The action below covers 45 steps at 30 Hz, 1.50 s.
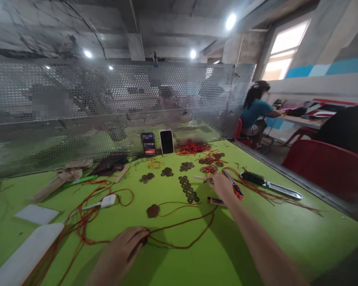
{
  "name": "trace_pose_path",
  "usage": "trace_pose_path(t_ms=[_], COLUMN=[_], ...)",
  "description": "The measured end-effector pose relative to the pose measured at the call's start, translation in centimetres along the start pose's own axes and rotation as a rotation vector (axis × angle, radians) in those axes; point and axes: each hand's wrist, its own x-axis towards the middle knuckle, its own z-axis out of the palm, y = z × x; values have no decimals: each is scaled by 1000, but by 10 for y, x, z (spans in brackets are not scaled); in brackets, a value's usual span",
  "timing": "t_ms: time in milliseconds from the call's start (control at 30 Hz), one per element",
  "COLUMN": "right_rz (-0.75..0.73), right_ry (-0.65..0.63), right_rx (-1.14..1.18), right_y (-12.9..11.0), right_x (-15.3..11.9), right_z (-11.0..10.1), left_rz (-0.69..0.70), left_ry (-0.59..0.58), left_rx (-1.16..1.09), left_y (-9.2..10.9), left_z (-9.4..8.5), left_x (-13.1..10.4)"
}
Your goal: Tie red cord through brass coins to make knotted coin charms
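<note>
My left hand (127,244) is at the front of the green table, its fingers closed on a red cord (179,223). A small dark piece, perhaps coins, shows partly under the fingertips. The cord loops out to the right. Farther forward, my right hand (221,184) has its fingertips together at the end of a thin pale stick (199,177). Close by lie a lighter (215,201), a utility knife (233,183) and coins tied with red cord (209,169). A coin knot with cord tails (152,211) rests between my hands.
Old coins lie in small groups (188,189) mid-table. Behind them stand a phone (166,142) and red cord scraps (192,149). A black-handled blade (270,185) lies right. Tangled cords (86,210) and a white adapter (108,201) lie left. A perforated metal screen (107,103) closes the back.
</note>
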Motion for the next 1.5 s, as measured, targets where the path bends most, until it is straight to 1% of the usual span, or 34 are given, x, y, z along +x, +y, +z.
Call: trace_pose_path(t_ms=[100, 167, 300, 400, 533, 600, 667, 733, 767, 867, 933, 1000, 1067, 1133, 1200, 1300, 1367, 1500], right_rz=[-6, -62, -246, -330, -317, -274, -218, -165, -141, -84, -62, -51, -34, -26, -52, -99, -102, -77], right_ry=[-16, -48, -207, -287, -289, -270, -239, -209, -199, -189, -188, -183, -160, -141, -159, -240, -277, -303], right_rx=[20, 57, 153, 186, 190, 174, 150, 125, 115, 88, 76, 68, 45, 9, -10, 5, 10, -5], right_y=[3, 4, 8, 12, 19, 24, 30, 35, 37, 41, 43, 43, 43, 43, 44, 44, 44, 44], right_x=[-2, -7, -27, -40, -42, -38, -34, -31, -29, -26, -26, -26, -28, -30, -32, -32, -32, -34], right_z=[-4, -10, -20, -21, -17, -15, -12, -10, -9, -6, -5, -6, -8, -10, -10, -10, -10, -11], left_rz=[-39, -72, -113, -129, -142, -132, -114, -99, -84, -159, -188, -239, -286, -325, -351, -379, -393, -406], left_ry=[-13, -23, -10, 1, -36, -45, -26, 9, 9, -9, -9, -14, -27, -43, -72, -110, -120, -136], left_rx=[-19, -34, -73, -94, -95, -80, -47, 11, 47, 162, 185, 213, 241, 259, 259, 249, 246, 244], left_y=[2, 5, 9, 12, 16, 16, 12, 2, -5, -33, -56, -77, -97, -115, -129, -144, -150, -158], left_z=[-2, -2, -3, -5, -11, -16, -25, -34, -39, -46, -42, -33, -21, -10, 0, 11, 17, 26], left_x=[0, 0, 0, 0, 0, 3, 11, 30, 43, 95, 134, 171, 202, 227, 245, 263, 270, 275])
